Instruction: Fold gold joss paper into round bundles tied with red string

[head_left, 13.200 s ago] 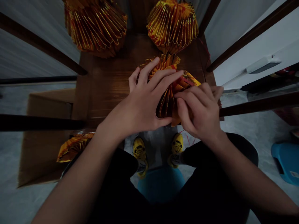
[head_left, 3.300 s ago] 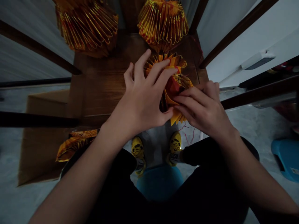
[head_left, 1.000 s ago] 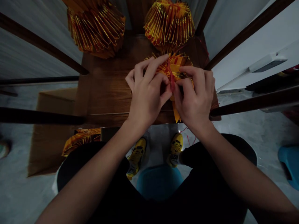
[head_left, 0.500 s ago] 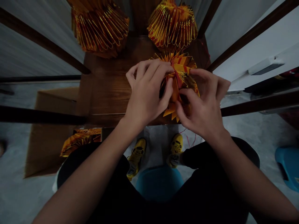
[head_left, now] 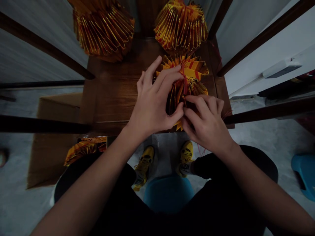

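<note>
A pleated paper lotus (head_left: 195,72), orange-yellow with gold edges and a red band at its middle, lies on the wooden surface under both hands. My left hand (head_left: 155,101) curves round its left side, fingertips at the red middle and thumb at the near edge, with one finger raised off it. My right hand (head_left: 208,121) has its fingers closed together on the paper folds at the near side. The folds between the two thumbs are mostly hidden by my fingers.
Two larger pleated paper pieces, one at the back left (head_left: 105,36) and one at the back right (head_left: 182,28), stand on the wooden chair seat (head_left: 113,95). Dark wooden bars flank it. A cardboard box (head_left: 46,147) with folded paper (head_left: 82,150) sits lower left.
My right hand has moved down and left from the lotus's right side to its near edge, its fingers drawing together. One left finger has lifted. More of the lotus's right side shows.
</note>
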`<state>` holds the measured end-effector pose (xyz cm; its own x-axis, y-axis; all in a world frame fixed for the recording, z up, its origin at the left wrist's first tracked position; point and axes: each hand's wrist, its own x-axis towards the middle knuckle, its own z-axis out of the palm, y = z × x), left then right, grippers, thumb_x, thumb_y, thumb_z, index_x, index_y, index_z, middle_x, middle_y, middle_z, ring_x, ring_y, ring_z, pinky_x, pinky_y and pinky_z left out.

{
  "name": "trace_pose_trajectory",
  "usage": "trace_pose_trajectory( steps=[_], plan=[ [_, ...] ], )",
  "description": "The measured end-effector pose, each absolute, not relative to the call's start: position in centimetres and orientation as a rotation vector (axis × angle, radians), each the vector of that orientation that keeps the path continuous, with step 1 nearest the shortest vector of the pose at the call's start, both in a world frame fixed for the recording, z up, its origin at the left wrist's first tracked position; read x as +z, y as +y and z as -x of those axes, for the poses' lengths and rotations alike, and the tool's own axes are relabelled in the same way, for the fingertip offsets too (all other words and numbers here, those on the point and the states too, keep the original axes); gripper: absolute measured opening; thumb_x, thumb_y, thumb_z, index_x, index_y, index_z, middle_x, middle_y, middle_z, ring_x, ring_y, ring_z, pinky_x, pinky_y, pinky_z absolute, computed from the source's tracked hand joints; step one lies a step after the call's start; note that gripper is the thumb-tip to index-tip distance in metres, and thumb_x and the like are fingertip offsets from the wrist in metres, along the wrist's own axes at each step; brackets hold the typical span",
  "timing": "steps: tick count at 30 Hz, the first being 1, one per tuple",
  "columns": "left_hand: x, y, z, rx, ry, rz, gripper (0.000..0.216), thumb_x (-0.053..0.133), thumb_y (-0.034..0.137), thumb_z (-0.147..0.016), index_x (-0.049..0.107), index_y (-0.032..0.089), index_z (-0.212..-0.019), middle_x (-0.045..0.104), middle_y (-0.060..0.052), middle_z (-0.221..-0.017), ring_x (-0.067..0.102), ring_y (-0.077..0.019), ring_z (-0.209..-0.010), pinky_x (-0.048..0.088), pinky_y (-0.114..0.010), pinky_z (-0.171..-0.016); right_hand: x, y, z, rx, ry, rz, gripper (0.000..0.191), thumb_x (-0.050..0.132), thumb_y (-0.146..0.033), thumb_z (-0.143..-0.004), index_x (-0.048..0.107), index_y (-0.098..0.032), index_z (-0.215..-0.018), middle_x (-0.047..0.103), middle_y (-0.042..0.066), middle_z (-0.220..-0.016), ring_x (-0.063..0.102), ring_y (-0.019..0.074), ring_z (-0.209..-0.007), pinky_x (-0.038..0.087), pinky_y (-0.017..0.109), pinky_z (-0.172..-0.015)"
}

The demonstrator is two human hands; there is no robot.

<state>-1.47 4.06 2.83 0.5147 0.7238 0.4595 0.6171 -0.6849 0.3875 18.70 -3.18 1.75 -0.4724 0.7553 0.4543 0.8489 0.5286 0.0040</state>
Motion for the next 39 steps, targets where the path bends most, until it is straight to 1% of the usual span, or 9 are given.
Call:
trace_pose_trajectory(
  steps=[6,9,14,19,24,27,33,36,39],
  plan=[
    [2.6,4.2,1.3,0.917,1.138,-2.567,0.051,0.062,0.024,-0.091,0.043,0.034,-0.138,0.055,-0.003,-0.166,0.030,-0.0333,-0.167,0.034,-0.072,-0.128,1.2,-3.3,-17.9,-0.325,-2.233,1.428,0.020,0.059,-0.023,-0.108,0.065,-0.018,-0.126,0.077,0.011,-0.130,0.064,0.0289,-0.119,0.041,0.046,-0.103],
    [2.7,4.0,1.1,0.893,1.150,-2.561,0.054,0.061,0.025,-0.093,0.039,0.034,-0.141,0.054,-0.004,-0.167,0.030,-0.0325,-0.167,0.033,-0.071,-0.129,0.9,-3.0,-17.3,-0.437,-2.136,1.498,0.012,0.060,-0.026,-0.108,0.069,-0.020,-0.111,0.079,0.009,-0.120,0.064,0.0287,-0.112,0.039,0.046,-0.097],
    [2.8,3.8,0.9,0.859,1.158,-2.555,0.053,0.060,0.030,-0.094,0.040,0.035,-0.143,0.050,-0.005,-0.170,0.027,-0.0324,-0.169,0.030,-0.070,-0.130,0.6,-2.9,-16.9,-0.525,-2.050,1.606,0.016,0.061,-0.030,-0.107,0.070,-0.021,-0.098,0.075,0.011,-0.127,0.061,0.0312,-0.112,0.036,0.046,-0.094],
    [2.8,4.0,1.5,0.849,1.041,-2.630,0.068,0.069,0.036,-0.088,0.040,0.031,-0.149,0.047,-0.008,-0.171,0.027,-0.0391,-0.167,0.033,-0.071,-0.127,0.7,-3.3,-17.2,-0.364,-2.123,1.588,0.015,0.056,-0.026,-0.106,0.066,-0.019,-0.115,0.077,0.009,-0.115,0.064,0.0311,-0.107,0.038,0.046,-0.094],
    [2.7,4.6,2.2,0.803,0.948,-2.705,0.089,0.081,0.042,-0.078,0.038,0.030,-0.156,0.040,-0.012,-0.175,0.024,-0.0454,-0.166,0.034,-0.074,-0.124,0.7,-3.6,-17.4,-0.208,-2.211,1.558,0.039,0.057,-0.024,-0.099,0.054,-0.017,-0.137,0.077,0.012,-0.119,0.064,0.0329,-0.102,0.041,0.047,-0.094],
    [2.7,4.9,2.5,0.746,0.911,-2.733,0.093,0.082,0.038,-0.078,0.037,0.028,-0.159,0.036,-0.014,-0.176,0.021,-0.0461,-0.168,0.034,-0.076,-0.124,0.7,-3.8,-17.4,-0.205,-2.242,1.539,0.043,0.056,-0.025,-0.099,0.050,-0.015,-0.141,0.077,0.013,-0.119,0.064,0.0320,-0.100,0.043,0.045,-0.090],
    [2.6,5.0,2.6,0.762,0.866,-2.743,0.076,0.080,0.037,-0.079,0.046,0.031,-0.146,0.038,-0.014,-0.176,0.021,-0.0478,-0.168,0.035,-0.080,-0.121,1.0,-3.9,-17.5,-0.221,-2.284,1.506,0.041,0.055,-0.025,-0.102,0.049,-0.013,-0.141,0.077,0.015,-0.122,0.067,0.0321,-0.100,0.044,0.047,-0.090],
    [2.9,4.5,2.3,0.723,0.937,-2.732,0.056,0.077,0.036,-0.085,0.053,0.034,-0.136,0.034,-0.009,-0.179,0.016,-0.0458,-0.170,0.030,-0.080,-0.126,0.7,-3.8,-17.8,-0.164,-2.262,1.410,0.046,0.054,-0.021,-0.101,0.042,-0.013,-0.144,0.074,0.018,-0.133,0.070,0.0312,-0.101,0.046,0.049,-0.091],
    [3.3,4.0,1.9,0.710,1.011,-2.701,0.043,0.076,0.039,-0.089,0.057,0.036,-0.128,0.032,-0.004,-0.180,0.013,-0.0433,-0.172,0.024,-0.080,-0.130,0.3,-3.7,-18.2,-0.090,-2.202,1.344,0.053,0.055,-0.018,-0.096,0.036,-0.015,-0.145,0.072,0.017,-0.133,0.070,0.0314,-0.103,0.046,0.051,-0.095]
  ],
)
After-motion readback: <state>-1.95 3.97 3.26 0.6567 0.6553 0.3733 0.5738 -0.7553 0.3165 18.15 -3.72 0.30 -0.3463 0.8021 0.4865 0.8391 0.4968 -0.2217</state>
